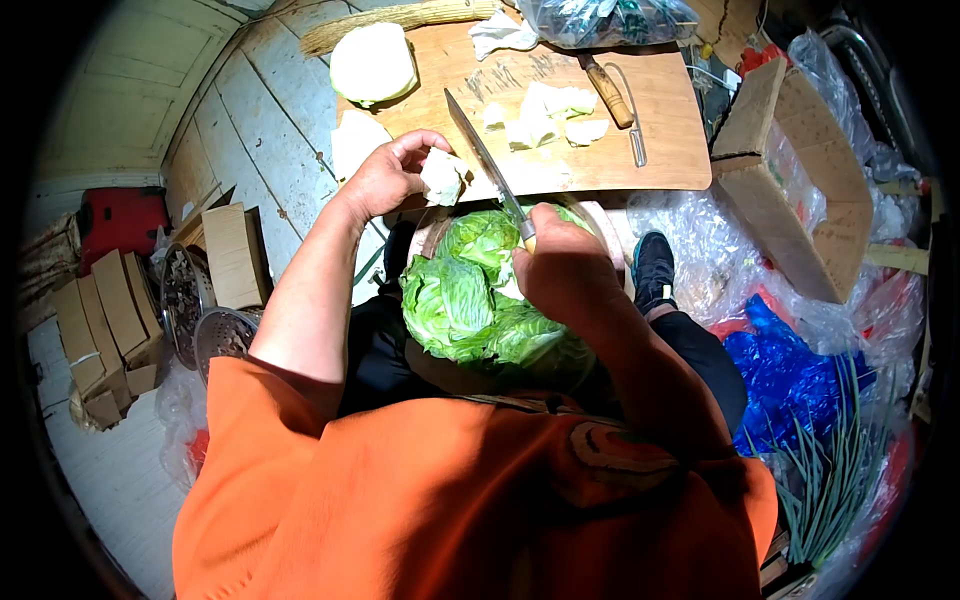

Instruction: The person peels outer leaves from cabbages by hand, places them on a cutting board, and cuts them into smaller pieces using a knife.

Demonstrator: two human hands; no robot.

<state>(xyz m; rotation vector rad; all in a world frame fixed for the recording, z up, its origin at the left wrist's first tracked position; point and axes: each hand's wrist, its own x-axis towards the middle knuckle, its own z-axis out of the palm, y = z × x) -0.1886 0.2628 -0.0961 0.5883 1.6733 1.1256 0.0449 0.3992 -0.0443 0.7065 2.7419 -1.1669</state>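
Observation:
My left hand (385, 178) pinches a pale, rough-cut cabbage chunk (443, 178) just off the near left edge of the cutting board (660, 165). In my right hand (568, 262) is a knife (481, 150), gripped by its handle, the long blade slanting up and left over the board beside the chunk. Below both hands, green cabbage leaves (450, 300) fill a round container whose pale rim shows partly. Several whitish cut pieces (540, 118) lie on the board. A large pale cabbage piece (372, 65) sits at its far left corner, with a flat white piece (358, 142) nearer me.
A wooden-handled tool (608, 95) and a peeler (638, 145) lie on the board's right side. An open cardboard box (800, 190) stands at right, above a blue plastic bag (790, 370) and green onions (830, 470). Flattened cardboard (115, 320) and a colander (225, 335) are at left.

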